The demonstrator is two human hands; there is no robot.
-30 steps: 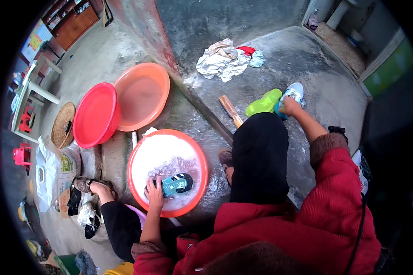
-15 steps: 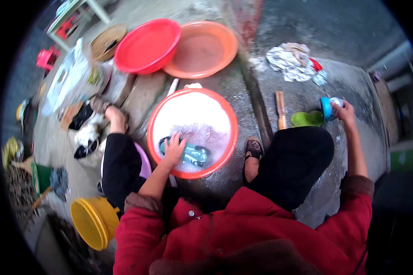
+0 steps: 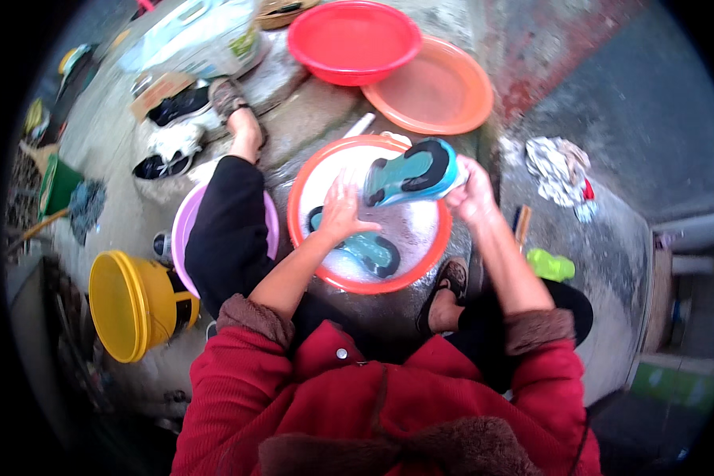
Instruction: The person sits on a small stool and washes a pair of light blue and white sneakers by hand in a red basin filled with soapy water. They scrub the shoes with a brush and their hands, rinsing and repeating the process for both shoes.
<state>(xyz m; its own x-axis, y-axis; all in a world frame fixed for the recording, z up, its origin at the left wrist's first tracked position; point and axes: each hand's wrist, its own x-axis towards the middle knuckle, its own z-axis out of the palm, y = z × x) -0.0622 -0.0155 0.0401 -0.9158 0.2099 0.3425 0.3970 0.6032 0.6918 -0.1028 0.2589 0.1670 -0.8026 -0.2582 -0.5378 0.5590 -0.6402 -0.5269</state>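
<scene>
Concrete floor [image 3: 611, 246], grey, damp-looking in patches. A person in a red jacket [image 3: 333, 404] and dark trousers leans over it, one foot at either side of a wash basin.

That orange basin [image 3: 373, 287] sits between the feet, filled with white suds. Beyond it, a red basin [image 3: 353, 36] overlaps the edge of a paler orange tub [image 3: 436, 87]. A purple basin [image 3: 271, 226] shows around the left leg, partly hidden by it; a yellow bucket [image 3: 115, 305] stands farther left. To the right, a heap of cloth [image 3: 555, 170], mostly whitish.

Blue shoe [image 3: 412, 174] raised above the suds, its teal-and-black sole turned up to view. Second shoe [image 3: 373, 254] lies in the orange basin, sole also up, partly covered by the left arm.

Right hand [image 3: 470, 190] — closed around one end of the blue shoe. Left hand [image 3: 343, 214] — fingers spread wide, gripping nothing, over the second shoe; whether it touches cannot be told.

Smallest: a bright green piece [image 3: 550, 265] near the right knee, a wooden handle [image 3: 521, 224] just beside it.
</scene>
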